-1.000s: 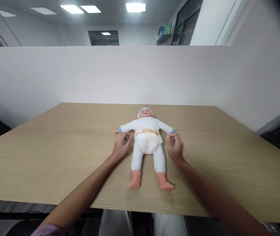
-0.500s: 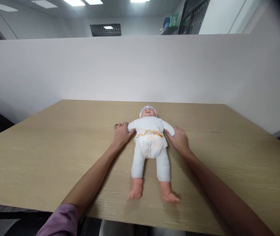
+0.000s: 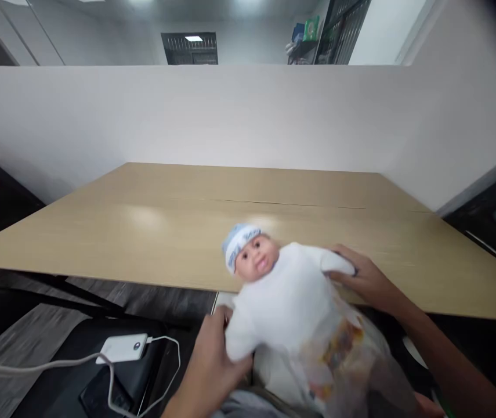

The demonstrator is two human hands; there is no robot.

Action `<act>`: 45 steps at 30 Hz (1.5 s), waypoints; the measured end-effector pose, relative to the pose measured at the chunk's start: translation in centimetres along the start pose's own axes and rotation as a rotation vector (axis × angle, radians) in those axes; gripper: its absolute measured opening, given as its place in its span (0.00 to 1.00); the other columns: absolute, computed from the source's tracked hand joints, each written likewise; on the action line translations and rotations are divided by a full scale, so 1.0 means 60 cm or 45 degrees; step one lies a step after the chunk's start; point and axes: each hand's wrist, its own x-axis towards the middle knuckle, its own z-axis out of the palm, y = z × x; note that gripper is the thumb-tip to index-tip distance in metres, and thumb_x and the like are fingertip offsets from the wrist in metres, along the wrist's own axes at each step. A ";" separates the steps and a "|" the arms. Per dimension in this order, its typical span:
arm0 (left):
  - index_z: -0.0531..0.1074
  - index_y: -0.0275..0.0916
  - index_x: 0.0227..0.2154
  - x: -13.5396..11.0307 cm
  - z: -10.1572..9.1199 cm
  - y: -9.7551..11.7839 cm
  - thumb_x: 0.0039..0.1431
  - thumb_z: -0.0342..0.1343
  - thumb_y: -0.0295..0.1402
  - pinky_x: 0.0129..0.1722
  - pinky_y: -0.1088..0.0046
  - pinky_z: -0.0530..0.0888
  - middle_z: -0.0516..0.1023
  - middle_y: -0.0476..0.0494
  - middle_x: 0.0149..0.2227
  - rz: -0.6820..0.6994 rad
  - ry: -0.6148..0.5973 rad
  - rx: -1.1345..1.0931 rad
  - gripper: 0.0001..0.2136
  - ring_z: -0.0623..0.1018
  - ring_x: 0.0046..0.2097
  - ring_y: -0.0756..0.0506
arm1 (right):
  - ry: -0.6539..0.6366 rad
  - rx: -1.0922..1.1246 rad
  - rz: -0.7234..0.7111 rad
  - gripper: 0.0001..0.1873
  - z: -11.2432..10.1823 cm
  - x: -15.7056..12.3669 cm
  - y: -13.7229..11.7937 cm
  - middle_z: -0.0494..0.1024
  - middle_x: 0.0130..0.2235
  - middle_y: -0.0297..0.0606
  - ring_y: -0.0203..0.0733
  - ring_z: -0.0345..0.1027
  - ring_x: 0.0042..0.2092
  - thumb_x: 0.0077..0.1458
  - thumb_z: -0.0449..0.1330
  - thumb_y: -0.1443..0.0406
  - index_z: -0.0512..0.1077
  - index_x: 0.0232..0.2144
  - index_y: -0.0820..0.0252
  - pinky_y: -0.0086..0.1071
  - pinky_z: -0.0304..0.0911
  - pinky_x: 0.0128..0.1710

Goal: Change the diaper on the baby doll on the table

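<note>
A baby doll (image 3: 289,299) in a white body suit, a blue and white cap (image 3: 241,241) and a printed diaper (image 3: 343,348) is tilted over my lap at the table's near edge. My left hand (image 3: 215,354) is closed around the doll's arm at the lower left. Round the other arm, at the upper right, my right hand (image 3: 363,276) is closed too. The doll's lower body is blurred, and its legs are mostly hidden or out of the picture.
The wooden table (image 3: 165,226) stretches back to a white wall (image 3: 230,116). On a black chair (image 3: 69,377) at the lower left lie a white power bank (image 3: 123,347) with a cable (image 3: 178,348) and a dark phone (image 3: 106,395).
The doll was lying on its back on the table with my hands at its arms. Both hands have lifted it and drawn it toward me, off the near edge, with its head leaning left.
</note>
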 end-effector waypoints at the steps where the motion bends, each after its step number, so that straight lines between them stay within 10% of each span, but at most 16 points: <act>1: 0.67 0.43 0.40 -0.046 0.015 -0.021 0.45 0.59 0.30 0.40 0.67 0.71 0.77 0.45 0.38 0.033 -0.047 0.008 0.16 0.77 0.39 0.40 | -0.063 -0.020 -0.002 0.22 0.006 -0.034 -0.010 0.82 0.47 0.40 0.52 0.74 0.48 0.60 0.64 0.48 0.76 0.49 0.55 0.39 0.69 0.49; 7: 0.67 0.44 0.39 -0.205 0.039 -0.123 0.41 0.60 0.29 0.43 0.63 0.72 0.79 0.44 0.39 -0.060 -0.265 0.222 0.18 0.78 0.41 0.36 | -0.236 -0.154 -0.066 0.19 0.129 -0.178 -0.013 0.80 0.50 0.40 0.52 0.72 0.51 0.61 0.64 0.52 0.77 0.51 0.50 0.43 0.67 0.53; 14: 0.65 0.42 0.50 -0.220 0.017 -0.142 0.61 0.55 0.41 0.48 0.59 0.73 0.80 0.38 0.45 -0.080 -0.417 0.385 0.17 0.80 0.47 0.34 | 0.001 -0.430 -0.019 0.15 0.269 -0.230 0.063 0.80 0.52 0.43 0.56 0.69 0.57 0.66 0.58 0.59 0.80 0.50 0.51 0.56 0.58 0.61; 19: 0.66 0.37 0.59 -0.197 -0.003 -0.083 0.59 0.62 0.46 0.63 0.45 0.64 0.70 0.28 0.63 0.161 -0.274 0.582 0.29 0.69 0.64 0.26 | -0.082 -0.054 0.057 0.17 0.256 -0.274 0.063 0.83 0.46 0.41 0.51 0.74 0.50 0.69 0.54 0.54 0.81 0.41 0.51 0.46 0.66 0.54; 25: 0.66 0.46 0.62 -0.110 0.042 0.004 0.70 0.55 0.45 0.64 0.59 0.64 0.72 0.40 0.62 0.563 -0.500 0.030 0.21 0.70 0.62 0.39 | -0.116 0.049 0.085 0.16 0.254 -0.291 0.047 0.83 0.41 0.40 0.50 0.76 0.46 0.67 0.56 0.53 0.81 0.38 0.53 0.41 0.68 0.48; 36: 0.78 0.46 0.42 -0.073 0.092 -0.007 0.65 0.64 0.42 0.61 0.63 0.61 0.79 0.48 0.52 0.573 -0.551 -0.161 0.08 0.72 0.56 0.42 | 0.156 -0.231 0.093 0.16 0.288 -0.251 0.114 0.82 0.37 0.40 0.50 0.75 0.40 0.67 0.54 0.56 0.78 0.35 0.55 0.43 0.67 0.45; 41: 0.79 0.46 0.41 -0.074 0.093 0.001 0.63 0.65 0.43 0.63 0.60 0.60 0.78 0.47 0.54 0.532 -0.578 -0.178 0.09 0.72 0.58 0.41 | 0.028 0.031 -0.050 0.18 0.285 -0.241 0.055 0.79 0.55 0.45 0.51 0.71 0.57 0.68 0.55 0.56 0.75 0.55 0.53 0.47 0.65 0.60; 45: 0.78 0.44 0.40 -0.088 0.052 0.002 0.65 0.63 0.41 0.64 0.60 0.62 0.78 0.44 0.54 0.544 -0.678 -0.283 0.08 0.72 0.59 0.40 | -0.199 0.139 -0.200 0.14 0.282 -0.248 -0.014 0.79 0.53 0.42 0.48 0.72 0.56 0.69 0.55 0.58 0.76 0.51 0.51 0.42 0.66 0.58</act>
